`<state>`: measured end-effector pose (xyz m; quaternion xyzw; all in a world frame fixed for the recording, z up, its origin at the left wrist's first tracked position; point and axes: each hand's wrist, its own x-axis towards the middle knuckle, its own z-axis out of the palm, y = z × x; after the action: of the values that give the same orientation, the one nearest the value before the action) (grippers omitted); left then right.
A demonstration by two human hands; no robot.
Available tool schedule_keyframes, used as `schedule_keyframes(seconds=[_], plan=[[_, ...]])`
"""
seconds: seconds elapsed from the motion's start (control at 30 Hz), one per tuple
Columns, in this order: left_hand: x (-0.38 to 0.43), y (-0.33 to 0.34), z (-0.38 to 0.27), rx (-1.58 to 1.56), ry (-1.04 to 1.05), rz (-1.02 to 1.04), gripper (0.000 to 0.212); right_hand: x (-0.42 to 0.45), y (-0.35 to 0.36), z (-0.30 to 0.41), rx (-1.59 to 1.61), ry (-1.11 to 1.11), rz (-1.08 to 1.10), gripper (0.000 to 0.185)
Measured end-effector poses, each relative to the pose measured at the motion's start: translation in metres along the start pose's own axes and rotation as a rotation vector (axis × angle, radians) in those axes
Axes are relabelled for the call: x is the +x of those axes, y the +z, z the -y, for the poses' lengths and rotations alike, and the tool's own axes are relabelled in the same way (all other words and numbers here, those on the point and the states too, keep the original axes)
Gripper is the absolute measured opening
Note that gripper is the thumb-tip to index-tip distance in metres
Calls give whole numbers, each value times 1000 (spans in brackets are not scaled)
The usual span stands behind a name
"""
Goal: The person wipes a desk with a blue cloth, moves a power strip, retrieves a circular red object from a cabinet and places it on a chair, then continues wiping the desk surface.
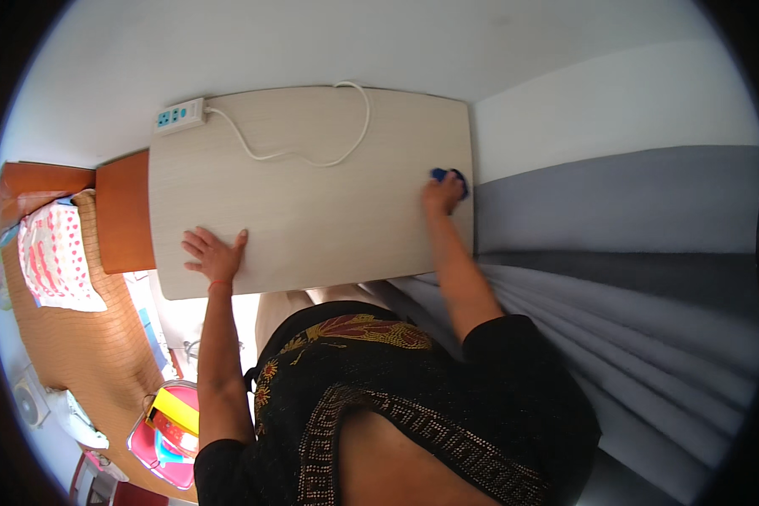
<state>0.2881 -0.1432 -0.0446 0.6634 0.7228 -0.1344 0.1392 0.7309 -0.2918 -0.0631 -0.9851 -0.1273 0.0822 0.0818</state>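
A pale wood-grain tabletop (303,209) lies before me. My right hand (441,195) presses a dark blue cloth (458,183) onto it near the right edge; most of the cloth is hidden under the fingers. Toward the front left corner, my left hand (216,254) rests palm down with its fingers spread and holds nothing. A white power strip (180,116) with blue sockets sits at the back left corner. Its white cord (319,164) loops across the back of the tabletop and over the rear edge.
A white wall (278,50) backs the table. Grey curtain fabric (607,329) hangs on the right. At left are an orange-brown wooden board (123,215), a bed with a brown mat (82,341), a patterned pillow (60,256) and a pink chair (142,443) with items on it.
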Motion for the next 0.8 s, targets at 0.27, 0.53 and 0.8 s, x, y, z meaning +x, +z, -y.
schedule_keyframes(seconds=[0.27, 0.53, 0.8], plan=[[4, -5, 4, -3, -25, 78, 116, -17, 12, 58, 130, -927, 22, 59], [4, -10, -4, 20, -52, 132, 115, 172, 21, 55, -60, -608, -32, 57], [7, -8, -3, 36, -46, 129, 116, 184, 15, 70, -103, -525, 91, 59]])
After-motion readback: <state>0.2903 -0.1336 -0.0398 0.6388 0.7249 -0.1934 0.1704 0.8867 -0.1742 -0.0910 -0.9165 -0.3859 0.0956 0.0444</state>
